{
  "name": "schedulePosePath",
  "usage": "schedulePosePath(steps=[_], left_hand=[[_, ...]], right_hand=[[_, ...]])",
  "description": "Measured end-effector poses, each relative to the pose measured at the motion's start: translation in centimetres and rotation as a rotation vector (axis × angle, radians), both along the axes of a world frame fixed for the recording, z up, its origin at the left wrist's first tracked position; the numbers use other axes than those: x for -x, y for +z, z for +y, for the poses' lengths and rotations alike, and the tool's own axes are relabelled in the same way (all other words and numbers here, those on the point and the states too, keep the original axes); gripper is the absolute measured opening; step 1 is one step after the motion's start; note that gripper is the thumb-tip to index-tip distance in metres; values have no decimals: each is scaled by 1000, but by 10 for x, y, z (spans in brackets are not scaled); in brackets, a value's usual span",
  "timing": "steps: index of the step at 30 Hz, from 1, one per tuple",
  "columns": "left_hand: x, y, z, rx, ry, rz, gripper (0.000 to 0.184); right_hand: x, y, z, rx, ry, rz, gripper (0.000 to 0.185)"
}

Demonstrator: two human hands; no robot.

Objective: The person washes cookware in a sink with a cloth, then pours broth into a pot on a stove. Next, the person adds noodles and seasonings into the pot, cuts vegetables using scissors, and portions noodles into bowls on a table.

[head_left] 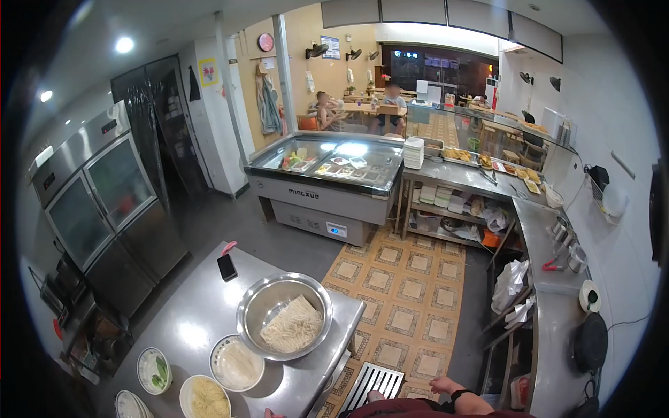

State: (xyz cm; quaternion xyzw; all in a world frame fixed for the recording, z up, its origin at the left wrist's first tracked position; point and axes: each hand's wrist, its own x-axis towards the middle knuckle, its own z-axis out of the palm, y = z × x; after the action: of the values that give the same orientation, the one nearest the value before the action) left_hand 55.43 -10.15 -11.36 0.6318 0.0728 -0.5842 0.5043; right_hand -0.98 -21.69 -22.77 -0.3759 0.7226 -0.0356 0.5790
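Observation:
My right hand (446,385), with a black band at its wrist, hangs over the tiled floor to the right of the steel table (198,306). Its fingers look loosely apart and nothing shows in them. Only a sliver of my left hand (274,414) enters at the bottom edge, beside the table; its fingers are mostly cut off. On the table, a large steel basin (247,322) holds a block of pale noodles (293,325). Nearer me are a bowl of thin white noodles (237,363), a bowl of yellowish noodles (208,399) and a bowl with green leaves (159,375).
A black phone (227,267) lies at the table's far corner. Stacked bowls (130,405) stand at its near left. A floor grate (373,387) lies right of the table. Beyond are a display freezer (320,198) and a steel counter (557,306). Seated people (390,108) are far back.

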Motion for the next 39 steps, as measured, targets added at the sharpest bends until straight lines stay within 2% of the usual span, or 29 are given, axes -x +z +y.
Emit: schedulePosePath(steps=[2,5,7,8,9,10,12,14,18,21,22,23,26,27,28,29,30,31,32,35,38,39], left_hand=[[2,4,1,-26,-18,-22,43],[-19,-33,10,67,-59,-4,32],[-33,-87,10,180,-53,-81,55],[-35,-95,12,178,-108,-149,59],[-28,-78,8,87,-86,-151,59],[-31,-83,10,64,-72,-82,58],[-24,-73,9,1,-45,-128,56],[-27,-81,12,114,-57,-85,57],[-2,-74,24,-79,24,-212,59],[-8,-72,13,-20,7,-358,60],[-10,-72,10,-32,-42,-418,60],[-9,-69,5,-97,60,-298,60],[-13,-67,-9,-128,73,-310,60],[-7,-71,1,-146,86,-314,59],[-5,-55,3,-61,-70,-391,58],[3,-55,-1,-112,2,-518,57],[4,-53,-11,-180,59,-741,55],[6,-38,-23,-162,114,-777,47],[8,-17,-35,-136,167,-814,40],[1,28,-88,69,417,-1269,34],[-34,32,-131,-453,804,-612,42],[-38,26,-131,-225,868,-289,39]], right_hand=[[0,-1,-2,-15,14,6,33],[0,-3,-6,-27,5,6,32],[2,-9,-6,-23,-4,3,31],[2,-9,-8,-8,14,0,31],[2,-7,-12,6,19,-5,30],[0,-1,-17,17,31,-10,30],[2,-5,-17,25,8,-70,28],[3,-12,-20,19,68,-51,27],[17,-21,-23,12,74,-139,29],[22,-35,-40,58,488,88,32],[13,-41,-46,41,344,54,34],[7,-43,-46,1,194,23,37],[3,-69,-73,28,419,34,36],[4,-70,-82,173,643,21,35],[0,-69,-96,304,878,-3,34],[-15,-64,-103,16,442,-160,29],[-27,-52,-108,10,326,-146,27],[-53,-17,-114,22,208,-136,26],[-57,-14,-119,8,200,-155,25],[-65,-6,-140,-27,226,-157,25],[-55,-5,-153,-55,332,-78,27],[-53,-11,-157,-40,361,-77,29]])
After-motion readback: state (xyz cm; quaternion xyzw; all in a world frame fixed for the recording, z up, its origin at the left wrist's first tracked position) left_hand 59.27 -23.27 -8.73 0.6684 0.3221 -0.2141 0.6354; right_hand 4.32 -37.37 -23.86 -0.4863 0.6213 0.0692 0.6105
